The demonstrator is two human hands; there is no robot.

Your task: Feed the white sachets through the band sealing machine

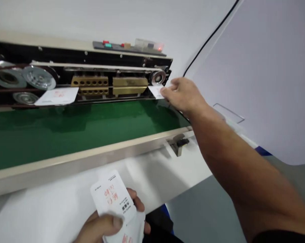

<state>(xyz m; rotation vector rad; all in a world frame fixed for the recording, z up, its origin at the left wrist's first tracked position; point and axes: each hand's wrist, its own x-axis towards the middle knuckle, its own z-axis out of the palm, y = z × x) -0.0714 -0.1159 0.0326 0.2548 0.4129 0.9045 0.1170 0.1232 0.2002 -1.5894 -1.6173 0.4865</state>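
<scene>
Fingers (167,91) of both hands are working around a band sealer (91,81) and its green conveyor belt (66,135): the right hand's (184,96), held together, are touching a white pouch (156,91) at the sealer's end, while the left hand's (101,226) are clamping printed pouches (113,197).

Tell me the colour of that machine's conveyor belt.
The conveyor belt is dark green, shown best in the head view.

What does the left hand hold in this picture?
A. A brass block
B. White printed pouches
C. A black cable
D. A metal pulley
B. The left hand grips white printed pouches, which show red and black print, low in the view below the green conveyor belt.
</scene>
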